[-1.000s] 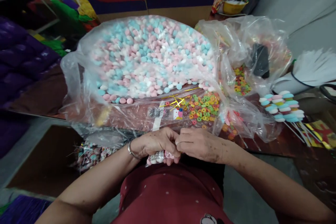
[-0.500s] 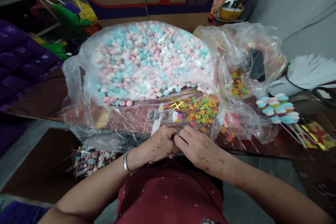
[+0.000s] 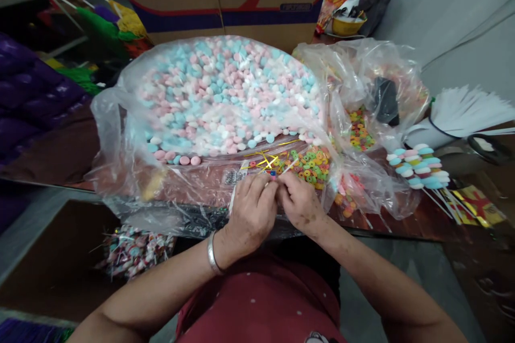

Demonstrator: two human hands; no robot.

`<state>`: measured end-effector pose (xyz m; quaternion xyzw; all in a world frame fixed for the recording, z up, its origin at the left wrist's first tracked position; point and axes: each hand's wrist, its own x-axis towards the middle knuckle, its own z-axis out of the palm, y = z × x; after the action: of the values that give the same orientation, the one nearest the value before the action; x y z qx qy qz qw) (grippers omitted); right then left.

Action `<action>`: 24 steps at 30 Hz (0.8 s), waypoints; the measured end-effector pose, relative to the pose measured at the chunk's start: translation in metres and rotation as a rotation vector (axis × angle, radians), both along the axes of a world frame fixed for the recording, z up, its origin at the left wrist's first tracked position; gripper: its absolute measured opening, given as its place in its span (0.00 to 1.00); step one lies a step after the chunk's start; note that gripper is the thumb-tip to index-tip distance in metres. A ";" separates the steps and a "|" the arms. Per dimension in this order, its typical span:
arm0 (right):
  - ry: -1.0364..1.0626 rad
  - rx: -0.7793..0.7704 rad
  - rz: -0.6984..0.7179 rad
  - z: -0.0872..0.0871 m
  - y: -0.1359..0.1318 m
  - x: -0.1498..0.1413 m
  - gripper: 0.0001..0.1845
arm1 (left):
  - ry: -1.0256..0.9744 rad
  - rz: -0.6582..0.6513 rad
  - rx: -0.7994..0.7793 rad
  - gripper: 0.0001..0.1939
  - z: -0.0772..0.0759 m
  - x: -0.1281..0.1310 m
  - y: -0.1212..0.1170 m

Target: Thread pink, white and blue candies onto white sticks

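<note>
A thin white stick (image 3: 290, 165) slants up from the fingertips of my right hand (image 3: 301, 201), which is closed around it. Close beside it, my left hand (image 3: 253, 209) wears a silver bangle and has its fingers curled in a pinch; whatever they hold is hidden. Both hands meet just over the front of the table. Right behind them lie ring-shaped coloured candies (image 3: 314, 163) and gold twist ties (image 3: 269, 161). A large clear bag of pink, blue and white marshmallows (image 3: 233, 91) spreads across the table beyond.
Marshmallow skewers (image 3: 418, 166) rest at the right, near a container of white sticks (image 3: 426, 134). Another plastic bag (image 3: 362, 64) sits behind. A big carton (image 3: 241, 27) stands at the back. An open box (image 3: 52, 246) with wrapped sweets (image 3: 137, 249) is at lower left.
Both hands have moved up and forward from near my body to over the table's edge. A white stick now shows at my right hand. The view has shifted slightly.
</note>
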<state>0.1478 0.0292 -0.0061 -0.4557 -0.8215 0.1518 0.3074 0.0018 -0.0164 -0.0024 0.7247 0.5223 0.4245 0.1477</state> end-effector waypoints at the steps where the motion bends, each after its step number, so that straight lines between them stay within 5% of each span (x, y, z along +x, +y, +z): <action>1: 0.098 -0.028 -0.028 0.004 0.002 0.000 0.08 | -0.099 -0.009 -0.010 0.03 0.001 0.001 -0.001; 7: 0.329 -0.052 -0.018 0.022 -0.008 -0.008 0.09 | -0.986 -0.131 -0.740 0.26 0.011 0.002 0.011; 9: 0.354 -0.084 0.040 0.021 -0.014 -0.012 0.09 | -1.209 -0.155 -0.753 0.29 0.021 -0.006 0.018; 12: 0.431 -0.225 0.048 0.017 -0.017 -0.014 0.09 | -1.234 -0.260 -0.641 0.30 0.036 -0.028 0.020; 14: 0.468 -0.255 0.008 0.017 -0.016 -0.014 0.09 | -1.058 -0.480 -0.720 0.32 0.038 -0.041 0.016; 16: 0.452 -0.177 -0.003 0.017 -0.017 -0.015 0.08 | -0.879 -0.541 -0.862 0.32 0.032 -0.047 0.011; 20: 0.476 -0.161 0.137 0.014 -0.029 -0.031 0.07 | -1.017 -0.212 -0.794 0.20 0.013 -0.036 0.001; 24: 0.686 -0.718 0.250 0.002 -0.046 -0.056 0.10 | -1.155 0.078 -0.569 0.17 0.005 -0.022 -0.015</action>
<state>0.0922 -0.0170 -0.0045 -0.3548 -0.6174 0.6010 0.3630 -0.0206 -0.0318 0.0023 0.2926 0.4767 0.5960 0.5761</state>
